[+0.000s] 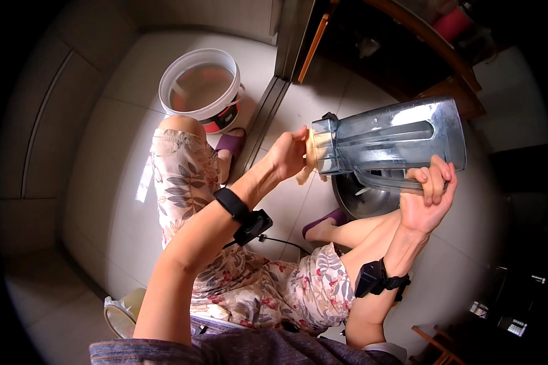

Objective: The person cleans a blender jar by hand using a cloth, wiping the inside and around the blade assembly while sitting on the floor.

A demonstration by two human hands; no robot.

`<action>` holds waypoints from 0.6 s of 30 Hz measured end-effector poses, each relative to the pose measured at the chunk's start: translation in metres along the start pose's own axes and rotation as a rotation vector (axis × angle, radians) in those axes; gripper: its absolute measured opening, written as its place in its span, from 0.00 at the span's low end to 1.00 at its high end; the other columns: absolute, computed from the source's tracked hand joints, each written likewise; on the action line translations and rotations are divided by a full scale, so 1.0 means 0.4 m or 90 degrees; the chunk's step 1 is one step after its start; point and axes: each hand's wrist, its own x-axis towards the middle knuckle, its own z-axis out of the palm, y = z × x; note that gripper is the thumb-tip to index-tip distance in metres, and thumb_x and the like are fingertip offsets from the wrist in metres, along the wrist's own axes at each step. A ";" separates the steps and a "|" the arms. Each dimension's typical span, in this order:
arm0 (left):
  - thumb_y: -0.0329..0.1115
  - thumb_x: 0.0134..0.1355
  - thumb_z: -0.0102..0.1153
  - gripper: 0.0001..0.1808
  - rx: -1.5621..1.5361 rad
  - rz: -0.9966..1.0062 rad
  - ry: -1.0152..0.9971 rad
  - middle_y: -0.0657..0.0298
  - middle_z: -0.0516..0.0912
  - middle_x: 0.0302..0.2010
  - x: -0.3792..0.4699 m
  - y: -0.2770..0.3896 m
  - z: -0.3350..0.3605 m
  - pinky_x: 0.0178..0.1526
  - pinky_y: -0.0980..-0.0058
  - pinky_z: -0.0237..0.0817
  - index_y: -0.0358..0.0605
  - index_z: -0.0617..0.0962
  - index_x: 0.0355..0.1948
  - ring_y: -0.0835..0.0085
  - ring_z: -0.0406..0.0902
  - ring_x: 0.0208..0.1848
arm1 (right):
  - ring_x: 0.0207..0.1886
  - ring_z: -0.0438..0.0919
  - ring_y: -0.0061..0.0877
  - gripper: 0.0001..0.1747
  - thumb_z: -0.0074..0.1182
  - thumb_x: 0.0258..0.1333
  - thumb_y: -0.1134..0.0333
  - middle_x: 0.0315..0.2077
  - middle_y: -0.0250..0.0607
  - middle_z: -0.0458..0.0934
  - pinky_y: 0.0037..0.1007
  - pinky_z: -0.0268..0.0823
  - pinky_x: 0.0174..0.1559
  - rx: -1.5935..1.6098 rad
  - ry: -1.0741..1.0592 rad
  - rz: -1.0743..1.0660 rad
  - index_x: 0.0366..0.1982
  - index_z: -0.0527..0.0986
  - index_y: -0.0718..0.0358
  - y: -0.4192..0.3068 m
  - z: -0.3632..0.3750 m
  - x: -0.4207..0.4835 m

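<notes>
A clear bluish plastic blender jar (392,137) lies on its side in the air, its narrow base to the left and its wide end to the right. My right hand (431,191) is closed around the jar's handle near the wide end. At the base, my left hand (290,153) presses a yellowish cloth (310,153) against the collar. Part of the cloth shows through the clear collar, and a loose end hangs below. Below the jar, partly hidden by it, a shiny metal basin (360,198) rests on the tiled floor.
A white bucket (230,107) of cloudy water stands beyond my left knee, beside a metal door track (262,118). Wooden furniture (452,93) is at the upper right. A small bin (118,315) stands behind my left arm. A black cable (285,242) crosses between my legs.
</notes>
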 end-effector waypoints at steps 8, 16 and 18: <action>0.39 0.71 0.46 0.10 0.137 0.060 -0.007 0.66 0.77 0.40 -0.008 -0.042 0.014 0.53 0.72 0.61 0.44 0.74 0.44 0.74 0.73 0.44 | 0.11 0.49 0.12 0.13 0.39 0.69 0.63 0.08 0.21 0.52 0.20 0.62 0.38 -0.003 0.032 -0.006 0.26 0.65 0.53 -0.025 0.002 -0.005; 0.34 0.71 0.47 0.08 0.263 0.087 -0.023 0.67 0.76 0.36 0.023 -0.052 -0.017 0.48 0.75 0.61 0.41 0.74 0.44 0.77 0.71 0.39 | 0.12 0.50 0.12 0.12 0.39 0.69 0.63 0.08 0.21 0.52 0.20 0.62 0.38 0.031 0.037 0.013 0.27 0.65 0.54 -0.039 0.003 -0.011; 0.34 0.70 0.47 0.09 0.347 0.123 -0.054 0.67 0.76 0.35 0.040 -0.044 -0.033 0.48 0.76 0.60 0.41 0.74 0.43 0.77 0.70 0.39 | 0.12 0.50 0.12 0.12 0.39 0.69 0.63 0.08 0.21 0.53 0.20 0.62 0.38 0.038 0.038 0.011 0.27 0.65 0.54 -0.041 0.005 -0.010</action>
